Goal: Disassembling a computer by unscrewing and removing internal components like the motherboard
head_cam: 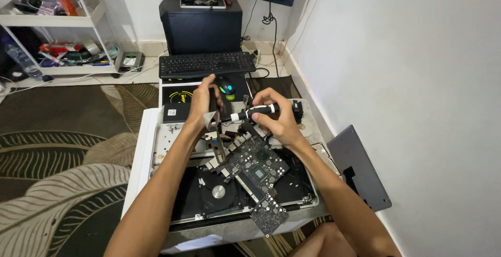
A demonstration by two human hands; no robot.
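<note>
So from my head cam I've got my right hand [279,118] wrapped around a black screwdriver with a white band [254,112], fingers closed on the handle, the shaft pointing left toward my other hand. My left hand [204,105] is pinched shut on a small dark part [214,102], held up right at the tip end of the driver, though I honestly can't tell exactly what that part is since my fingers cover most of it. A pale ribbon-like strip [212,121] hangs just under that left grip. Directly below both hands sits the dark logic board [254,164], tilted diagonally and lifted partly out of the open laptop shell [311,200], one narrow end running down toward me. Lower left of the board, inside the shell, there's a round fan [216,192]. Past my hands, further away from me, a black mouse [226,85] with a green glow sits just behind my left fingers, and beyond it a black keyboard [206,64]. Off to the right of my driver hand, the grey bottom cover [359,169] leans against the wall.
</note>
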